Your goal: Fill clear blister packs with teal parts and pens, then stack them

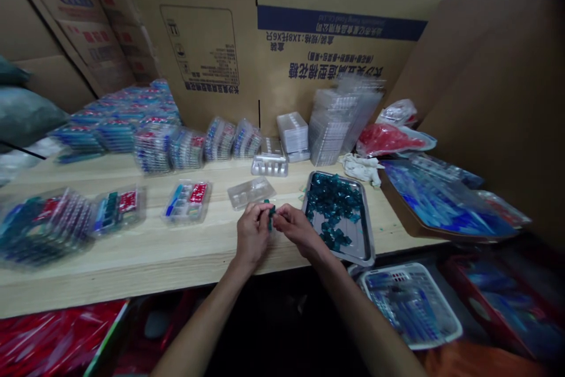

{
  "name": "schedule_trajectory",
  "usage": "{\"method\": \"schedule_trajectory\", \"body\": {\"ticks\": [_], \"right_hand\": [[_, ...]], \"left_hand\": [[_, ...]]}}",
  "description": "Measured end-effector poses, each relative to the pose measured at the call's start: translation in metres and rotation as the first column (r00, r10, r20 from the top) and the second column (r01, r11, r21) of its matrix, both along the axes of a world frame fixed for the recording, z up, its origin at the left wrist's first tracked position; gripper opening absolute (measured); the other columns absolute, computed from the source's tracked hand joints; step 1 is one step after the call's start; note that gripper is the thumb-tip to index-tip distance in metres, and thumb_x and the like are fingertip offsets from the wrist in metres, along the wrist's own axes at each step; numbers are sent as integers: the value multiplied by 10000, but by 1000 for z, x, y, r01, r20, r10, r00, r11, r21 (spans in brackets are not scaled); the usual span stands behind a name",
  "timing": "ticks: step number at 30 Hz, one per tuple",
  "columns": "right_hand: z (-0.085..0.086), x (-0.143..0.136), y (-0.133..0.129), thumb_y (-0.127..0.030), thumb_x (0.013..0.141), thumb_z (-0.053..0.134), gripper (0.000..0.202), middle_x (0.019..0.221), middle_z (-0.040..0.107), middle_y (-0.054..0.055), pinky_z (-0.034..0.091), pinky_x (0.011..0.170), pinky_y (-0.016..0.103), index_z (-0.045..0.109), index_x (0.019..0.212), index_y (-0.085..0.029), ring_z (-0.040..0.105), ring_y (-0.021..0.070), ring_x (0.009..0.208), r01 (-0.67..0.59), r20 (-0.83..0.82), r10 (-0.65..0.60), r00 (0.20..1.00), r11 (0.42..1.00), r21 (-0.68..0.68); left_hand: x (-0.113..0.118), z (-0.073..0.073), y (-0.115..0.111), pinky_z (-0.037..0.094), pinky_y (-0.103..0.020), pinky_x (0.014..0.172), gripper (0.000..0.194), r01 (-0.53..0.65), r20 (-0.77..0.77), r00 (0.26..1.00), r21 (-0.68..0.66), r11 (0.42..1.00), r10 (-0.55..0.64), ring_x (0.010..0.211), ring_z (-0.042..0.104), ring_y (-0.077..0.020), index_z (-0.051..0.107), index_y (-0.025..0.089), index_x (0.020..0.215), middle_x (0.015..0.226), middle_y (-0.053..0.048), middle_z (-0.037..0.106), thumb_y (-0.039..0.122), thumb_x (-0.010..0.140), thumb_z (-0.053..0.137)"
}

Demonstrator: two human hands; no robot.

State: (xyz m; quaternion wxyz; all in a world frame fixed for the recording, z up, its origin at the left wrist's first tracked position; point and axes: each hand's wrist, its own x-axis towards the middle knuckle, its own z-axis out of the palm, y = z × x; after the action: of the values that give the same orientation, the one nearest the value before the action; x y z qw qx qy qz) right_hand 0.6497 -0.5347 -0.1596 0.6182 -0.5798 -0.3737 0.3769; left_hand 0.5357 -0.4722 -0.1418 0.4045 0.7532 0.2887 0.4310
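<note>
I work from far away, looking down through the head camera at both hands. My left hand (252, 231) has its grip pinched on a small, shiny, dark green piece (270, 210). This piece is up between the two hands, over the pale wooden desk (176, 256). My right hand (299, 225) comes in close from the other side with its fingers curled. I cannot tell if its grip holds part of the piece too, because the fingertips are small and blurred.

Just past my left hand lies a flat, see-through plastic tray (237, 196) with dips in it. Just beside my right hand is a silver metal tray (359, 236) with a loose heap of dark green, shiny bits (332, 196). Off to the left is a clear plastic box (189, 203) with blue and red things in some of its spaces.

I think the step in hand is working on one green piece with both hands. The next move, I guess, calls for a light pinch on the left and small, careful finger moves on the right, so the piece does not slip and drop.
</note>
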Motion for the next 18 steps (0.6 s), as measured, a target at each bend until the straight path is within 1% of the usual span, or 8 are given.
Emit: {"method": "schedule_trajectory", "body": {"ticks": [2, 4, 7, 11, 15, 18], "right_hand": [[5, 1, 0, -439, 727, 666, 271, 606, 549, -40, 370, 592, 257, 550, 720, -194, 489, 110, 586, -43, -103, 44, 994, 999, 4], [9, 1, -1, -439, 718, 688, 282, 610, 562, -36, 379, 603, 256, 558, 711, -189, 501, 106, 589, -88, -155, 86, 984, 996, -1], [13, 1, -1, -471, 707, 721, 325, 615, 571, -36, 378, 604, 251, 560, 711, -188, 507, 103, 592, -116, -153, 113, 982, 993, -14], [14, 3, 0, -511, 705, 730, 367, 608, 570, -40, 382, 608, 252, 548, 702, -192, 504, 102, 587, -125, -146, 124, 981, 992, 4], [13, 7, 0, -550, 701, 741, 404, 643, 585, -26, 394, 636, 265, 559, 719, -190, 521, 112, 615, -190, -176, 196, 965, 981, 47], [14, 8, 0, -580, 710, 737, 430, 670, 587, -17, 398, 651, 268, 576, 733, -181, 523, 114, 639, -235, -195, 243, 950, 970, 66]], "left_hand": [[-3, -2, 0, 490, -276, 817, 167, 10, 3, 1000, 10, 1000, -10, 884, 633, -173, 704, 207, 950, 935, -56, 665, 227, 907, 544], [-5, -4, 1, 491, -284, 836, 177, 20, 3, 1000, 35, 999, -20, 902, 635, -176, 704, 211, 965, 954, -62, 667, 223, 914, 536], [-7, -6, 1, 493, -297, 871, 188, 22, 3, 1000, 65, 998, -22, 944, 636, -185, 708, 219, 976, 981, -69, 667, 234, 918, 530], [-8, -7, 0, 501, -292, 858, 182, 20, 12, 1000, 44, 999, -21, 944, 638, -186, 717, 219, 970, 997, -70, 669, 247, 908, 548], [-8, -8, 0, 500, -276, 837, 161, 6, 49, 999, -1, 1000, -6, 913, 643, -178, 727, 221, 943, 970, -60, 680, 236, 889, 577], [-9, -7, 1, 499, -266, 813, 158, 13, 64, 998, -10, 1000, -12, 900, 643, -172, 728, 216, 937, 960, -57, 680, 222, 881, 580]]}}
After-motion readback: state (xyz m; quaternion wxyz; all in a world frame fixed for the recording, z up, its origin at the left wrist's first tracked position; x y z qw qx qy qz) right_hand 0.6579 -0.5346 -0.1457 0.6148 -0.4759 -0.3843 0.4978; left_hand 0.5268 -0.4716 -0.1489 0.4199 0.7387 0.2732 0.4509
